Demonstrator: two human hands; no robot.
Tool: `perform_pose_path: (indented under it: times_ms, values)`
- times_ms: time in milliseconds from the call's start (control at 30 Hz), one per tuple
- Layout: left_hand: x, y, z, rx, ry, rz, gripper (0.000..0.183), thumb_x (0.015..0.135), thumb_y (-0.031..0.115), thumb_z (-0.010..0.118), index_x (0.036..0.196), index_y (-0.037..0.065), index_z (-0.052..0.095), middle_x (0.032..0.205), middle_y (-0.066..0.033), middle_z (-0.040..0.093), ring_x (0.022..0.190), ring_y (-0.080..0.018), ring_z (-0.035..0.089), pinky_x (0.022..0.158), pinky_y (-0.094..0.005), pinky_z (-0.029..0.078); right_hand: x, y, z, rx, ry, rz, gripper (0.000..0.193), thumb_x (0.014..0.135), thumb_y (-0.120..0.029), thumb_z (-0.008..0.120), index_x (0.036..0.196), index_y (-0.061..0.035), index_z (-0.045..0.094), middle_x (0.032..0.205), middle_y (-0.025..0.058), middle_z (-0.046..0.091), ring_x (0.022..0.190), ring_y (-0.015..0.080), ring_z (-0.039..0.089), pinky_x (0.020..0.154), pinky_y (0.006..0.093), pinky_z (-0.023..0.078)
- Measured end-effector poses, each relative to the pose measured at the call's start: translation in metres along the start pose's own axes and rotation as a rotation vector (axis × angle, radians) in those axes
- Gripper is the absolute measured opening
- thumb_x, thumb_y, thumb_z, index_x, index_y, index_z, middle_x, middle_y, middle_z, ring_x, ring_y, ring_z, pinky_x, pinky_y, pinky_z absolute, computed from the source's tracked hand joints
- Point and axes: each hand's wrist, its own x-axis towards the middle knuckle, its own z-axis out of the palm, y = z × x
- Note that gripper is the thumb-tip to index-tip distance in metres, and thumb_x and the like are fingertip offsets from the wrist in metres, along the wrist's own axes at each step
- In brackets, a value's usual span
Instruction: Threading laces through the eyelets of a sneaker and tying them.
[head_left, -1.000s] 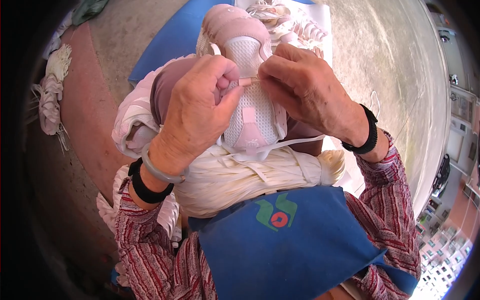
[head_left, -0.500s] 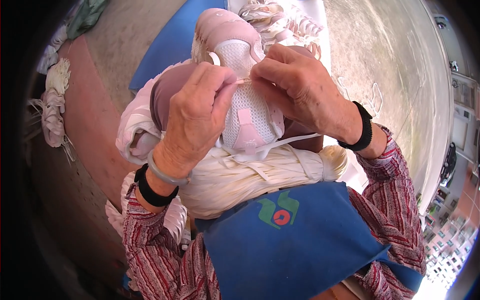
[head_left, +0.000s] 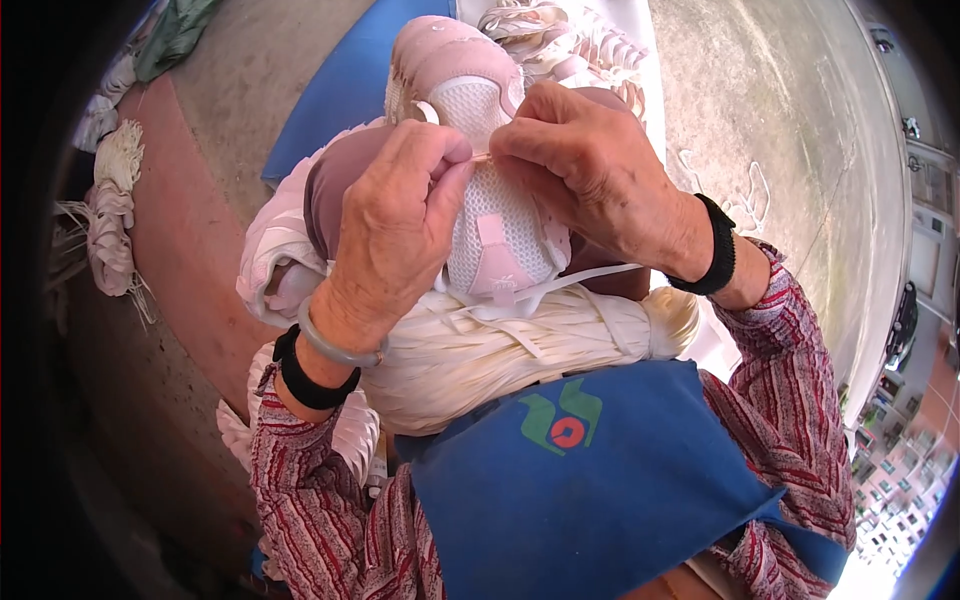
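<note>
A pink and white shoe upper with a white mesh tongue lies across my lap, toe pointing away. My left hand is closed in a pinch over the tongue's left side. Facing it, my right hand pinches from the right, fingertips almost meeting the left ones. A short, thin, pale stretch of shoelace shows between the fingertips; my fingers hide the rest. A loose white lace end trails right from the tongue's near end. Below lies a thick bundle of cream-white laces.
Stacked pink-white uppers lie left of my leg, and more uppers sit beyond on a white surface. A tied bunch of uppers and laces rests far left. A blue apron covers my lap. Loose string lies on the floor at right.
My right hand has shifted slightly left and up. Both hands keep their pinch above the tongue, and the upper has barely moved.
</note>
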Motion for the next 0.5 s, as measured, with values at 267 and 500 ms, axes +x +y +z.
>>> perform_pose_path:
  times_ms: [267, 500]
  values:
    - [0.003, 0.009, -0.004, -0.01, 0.035, -0.079, 0.016, 0.084, 0.0, 0.069, 0.096, 0.001, 0.058, 0.085, -0.0123, 0.06, 0.072, -0.0239, 0.062, 0.062, -0.0329, 0.049, 0.008, -0.005, 0.001, 0.105, 0.025, -0.012, 0.018, 0.08, -0.003, 0.066, 0.096, -0.0024, 0.06, 0.085, 0.014, 0.059, 0.077, 0.0355, 0.062, 0.065, 0.0425, 0.05]
    - [-0.004, 0.011, -0.01, -0.211, 0.039, -0.392, 0.014, 0.081, 0.0, 0.07, 0.093, 0.001, 0.064, 0.08, -0.0093, 0.061, 0.064, -0.0185, 0.06, 0.058, -0.0302, 0.047, 0.008, -0.012, 0.009, -0.106, 0.087, -0.087, 0.026, 0.072, -0.001, 0.065, 0.098, -0.0049, 0.059, 0.085, 0.0103, 0.059, 0.079, 0.0288, 0.06, 0.066, 0.0378, 0.05]
